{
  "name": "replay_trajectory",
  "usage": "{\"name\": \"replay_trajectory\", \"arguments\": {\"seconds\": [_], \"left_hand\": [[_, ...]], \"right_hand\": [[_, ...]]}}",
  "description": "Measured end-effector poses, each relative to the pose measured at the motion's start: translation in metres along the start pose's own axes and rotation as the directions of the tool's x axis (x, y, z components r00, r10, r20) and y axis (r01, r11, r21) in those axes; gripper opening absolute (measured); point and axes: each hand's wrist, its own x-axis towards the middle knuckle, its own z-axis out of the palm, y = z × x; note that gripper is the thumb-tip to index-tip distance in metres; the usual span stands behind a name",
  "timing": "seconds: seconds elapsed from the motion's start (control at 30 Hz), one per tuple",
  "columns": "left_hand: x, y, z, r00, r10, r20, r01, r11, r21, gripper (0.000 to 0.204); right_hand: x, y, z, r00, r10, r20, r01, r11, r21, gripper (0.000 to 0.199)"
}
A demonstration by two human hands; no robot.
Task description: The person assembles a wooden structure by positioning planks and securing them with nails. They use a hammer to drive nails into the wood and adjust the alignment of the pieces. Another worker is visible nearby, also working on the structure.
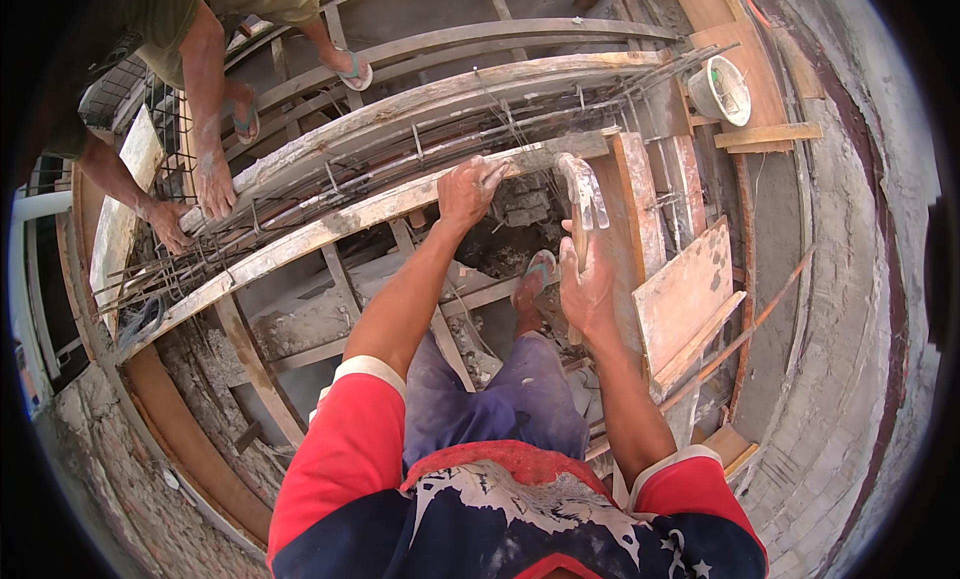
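Observation:
My left hand (468, 192) is closed over the top edge of a long, mortar-splashed wooden plank (370, 214), near its right end. My right hand (587, 282) grips the wooden handle of a claw hammer (584, 191). The hammer stands upright with its pale, crusted head up, close to the plank's right end. Beyond the plank, steel reinforcing bars (400, 162) with bent ties run along a narrow trough. A second long plank (400, 104) walls its far side. Part of the hammer's handle is hidden behind my fingers.
At the upper left, another person's two hands (212, 186) touch the far plank's left end. A white bucket (719, 91) sits at the upper right. A pinkish board (688, 297) leans right of my right arm. Wooden crosspieces (255, 364) and rubble lie below around my legs.

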Motion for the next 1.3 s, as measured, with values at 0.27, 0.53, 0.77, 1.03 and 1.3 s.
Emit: {"name": "replay_trajectory", "arguments": {"seconds": [0.27, 0.53, 0.77, 1.03, 1.3], "left_hand": [[-0.003, -0.019, 0.026, 0.975, 0.172, -0.138, -0.161, 0.983, 0.085, 0.019], [-0.004, -0.017, 0.018, 0.981, 0.141, -0.137, -0.136, 0.99, 0.041, 0.018], [-0.012, -0.023, 0.024, 0.985, 0.138, -0.102, -0.137, 0.99, 0.017, 0.019], [-0.004, -0.013, 0.011, 0.994, 0.107, -0.02, -0.106, 0.994, 0.023, 0.025], [0.002, -0.038, -0.028, 0.964, 0.225, 0.143, -0.261, 0.905, 0.337, 0.07]], "right_hand": [[0.039, 0.011, 0.022, 0.994, -0.11, 0.02, 0.111, 0.994, -0.009, 0.036], [0.057, 0.039, 0.051, 0.988, -0.118, 0.103, 0.133, 0.979, -0.156, 0.036], [0.046, 0.024, 0.055, 0.994, -0.087, 0.07, 0.099, 0.975, -0.199, 0.031], [0.048, 0.027, 0.048, 0.994, 0.026, 0.11, -0.001, 0.975, -0.221, 0.032], [0.053, 0.003, 0.031, 0.953, -0.292, -0.084, 0.275, 0.947, -0.169, 0.037]]}}
